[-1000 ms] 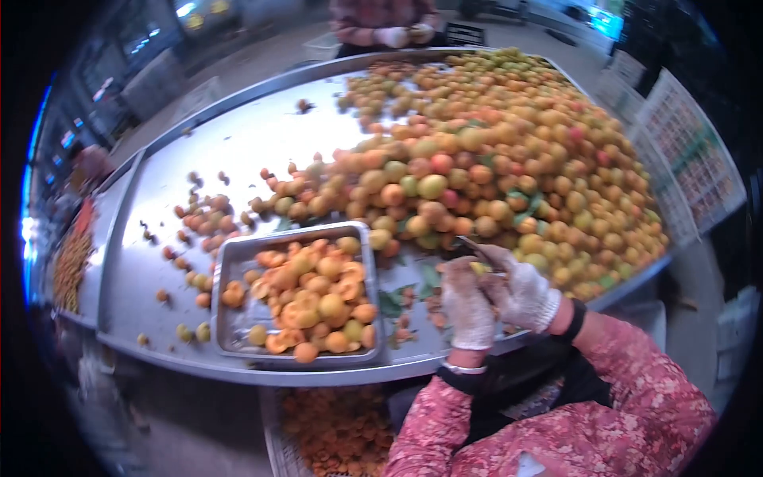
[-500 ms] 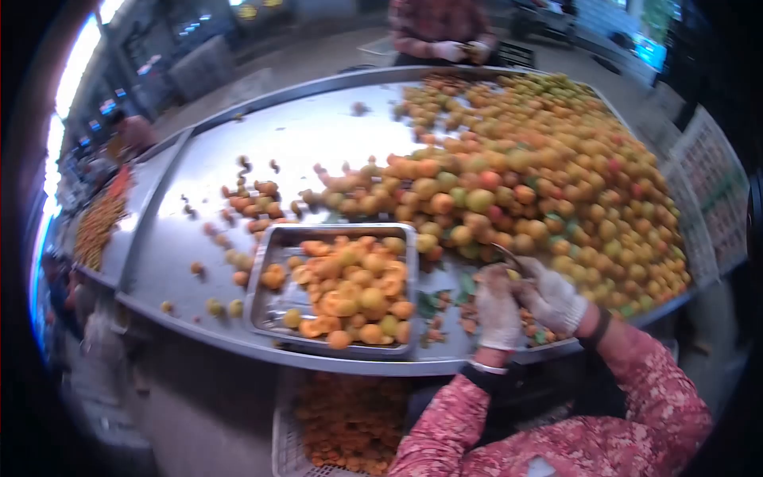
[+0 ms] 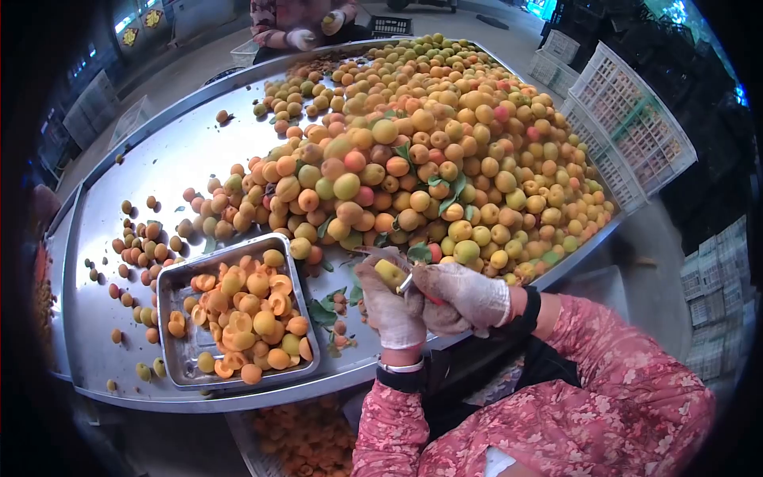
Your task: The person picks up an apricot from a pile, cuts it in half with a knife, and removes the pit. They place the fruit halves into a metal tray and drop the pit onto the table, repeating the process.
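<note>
My left hand [image 3: 391, 306], in a soiled white glove, holds a greenish-yellow fruit [image 3: 389, 274] near the table's front edge. My right hand [image 3: 461, 294], also gloved, is closed round a small tool with a metal end [image 3: 406, 283] and a bit of red showing. The metal end touches or nearly touches the fruit. Behind both hands lies a large heap of orange, yellow and green fruit [image 3: 477, 143]. To their left a metal tray [image 3: 311, 338] holds halved and whole orange fruit [image 3: 246, 314]. Leaves and small brown pieces [image 3: 340, 326] lie between tray and hands.
The metal table [image 3: 159, 171] has loose fruit scattered at left. A co-worker's gloved hands [image 3: 302, 39] are at the far edge. White plastic crates [image 3: 628, 119] stand at right. Below the front edge is a crate of orange pieces [image 3: 306, 437].
The view has turned right, so table and tray appear further left. My hands remain close together; a greenish-yellow fruit now shows clearly in my left hand.
</note>
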The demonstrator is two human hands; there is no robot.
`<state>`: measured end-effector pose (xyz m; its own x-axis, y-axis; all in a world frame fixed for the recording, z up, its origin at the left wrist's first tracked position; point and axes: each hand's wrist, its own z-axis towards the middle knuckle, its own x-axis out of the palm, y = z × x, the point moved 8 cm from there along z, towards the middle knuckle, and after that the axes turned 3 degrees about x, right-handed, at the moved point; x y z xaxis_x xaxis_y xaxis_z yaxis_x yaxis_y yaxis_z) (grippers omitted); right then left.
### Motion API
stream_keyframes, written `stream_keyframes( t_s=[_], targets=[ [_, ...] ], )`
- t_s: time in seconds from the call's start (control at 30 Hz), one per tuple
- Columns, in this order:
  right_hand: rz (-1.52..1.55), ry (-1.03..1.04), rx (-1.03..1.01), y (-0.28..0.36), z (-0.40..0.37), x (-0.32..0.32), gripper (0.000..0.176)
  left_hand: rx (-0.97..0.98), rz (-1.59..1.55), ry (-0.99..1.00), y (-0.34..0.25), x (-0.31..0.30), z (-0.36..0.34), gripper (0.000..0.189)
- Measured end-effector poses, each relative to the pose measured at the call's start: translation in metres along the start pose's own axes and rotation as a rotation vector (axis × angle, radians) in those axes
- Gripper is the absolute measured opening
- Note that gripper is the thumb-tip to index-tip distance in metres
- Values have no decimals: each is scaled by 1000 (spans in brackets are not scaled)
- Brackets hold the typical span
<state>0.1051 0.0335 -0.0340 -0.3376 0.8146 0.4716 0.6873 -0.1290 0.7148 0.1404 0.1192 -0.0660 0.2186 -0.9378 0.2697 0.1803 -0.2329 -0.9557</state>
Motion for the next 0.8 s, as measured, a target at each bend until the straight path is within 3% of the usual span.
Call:
stream_keyframes(
  t_s=[0.03,0.07,0.13,0.17,0.33,0.37,0.57,0.63,0.8],
  targets=[
    [-63,-25,-74,0,2,-6,37,-383,-564,-114,29,4,-6,50],
    [-63,-24,-73,-5,3,-5,37,-383,-564,-114,29,4,-5,50],
    [-603,-360,-427,22,-6,-14,35,-441,-814,-198,36,4,-4,51],
    [-766,-378,-391,22,-8,-16,33,-454,-853,-215,37,4,-4,51],
    [-912,-443,-484,23,-19,-16,37,-419,-860,-73,37,11,-4,60],
    [-995,-478,-446,23,-19,-17,30,-402,-839,-34,33,13,-4,65],
    [-1239,-544,-444,13,-17,-21,23,-380,-788,-42,37,9,-3,65],
    [-1246,-547,-492,13,-16,-23,35,-392,-792,-52,35,10,-3,65],
    [-1269,-542,-500,11,-14,-22,36,-417,-788,-78,40,7,-4,64]
  ],
)
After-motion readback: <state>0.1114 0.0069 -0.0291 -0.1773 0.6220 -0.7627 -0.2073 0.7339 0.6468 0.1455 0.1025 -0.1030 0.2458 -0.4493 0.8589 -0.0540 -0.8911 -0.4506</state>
